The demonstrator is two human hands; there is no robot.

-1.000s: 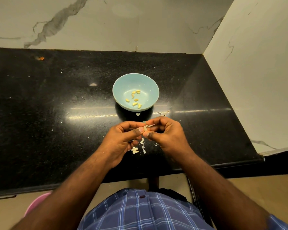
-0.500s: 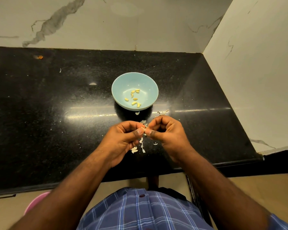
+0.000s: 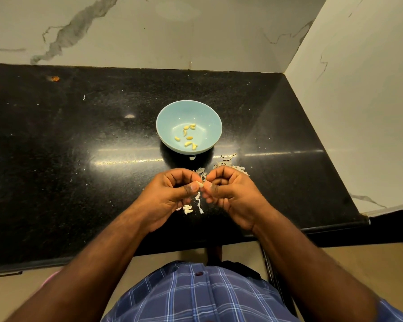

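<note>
Fingers (image 3: 191,188) of left hand (image 3: 168,198), right hand (image 3: 233,196) pinch seed (image 3: 200,184) | bowl (image 3: 172,119) beyond | husks (image 3: 227,159) around

The left forearm (image 3: 91,263) and right forearm (image 3: 312,259) are extended from the lower corners toward the frame's centre. The left hand (image 3: 170,196) and right hand (image 3: 230,194) are held tip to tip just below centre, fingers curled. A small pale piece (image 3: 200,183) is pinched between the thumbs and forefingers.

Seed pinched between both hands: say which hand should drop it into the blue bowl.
Left, probably. The seed sits at the thumb tip of the left hand, and the bowl lies ahead, slightly to that side. The right hand is nearer the husks.
</note>
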